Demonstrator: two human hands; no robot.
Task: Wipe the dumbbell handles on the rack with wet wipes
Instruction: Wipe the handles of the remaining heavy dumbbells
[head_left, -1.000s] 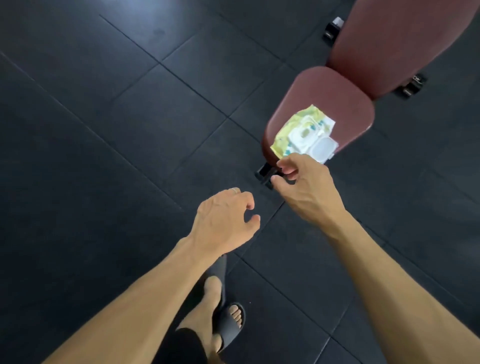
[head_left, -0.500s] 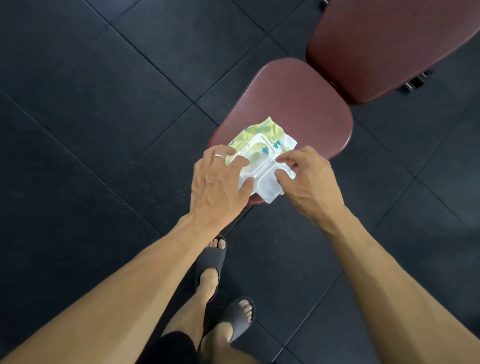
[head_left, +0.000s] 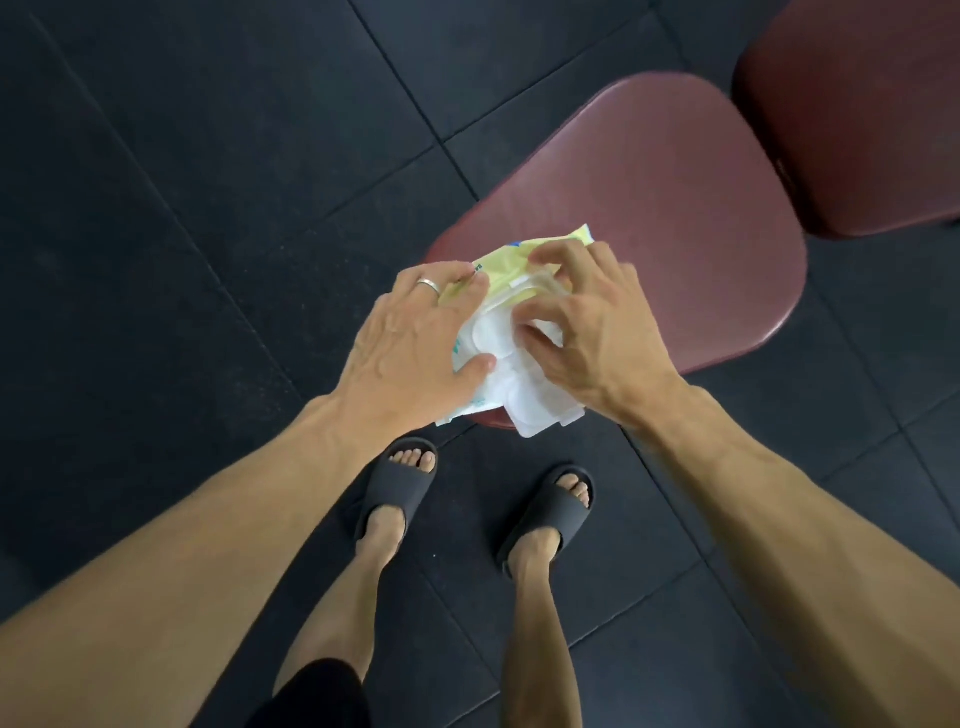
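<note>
Hands now both on pack (head_left: 524, 260) at surface (head_left: 675, 208) near edge; left hand (head_left: 415, 343) presses it flat, fingers straight; right hand (head_left: 587, 332) fingers curled, pinching at the opened lid (head_left: 540, 410). Wipe not yet out.

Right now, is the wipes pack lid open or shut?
Open: the white plastic lid is flipped back toward the person, off the wet wipes pack on the bench seat.
</note>
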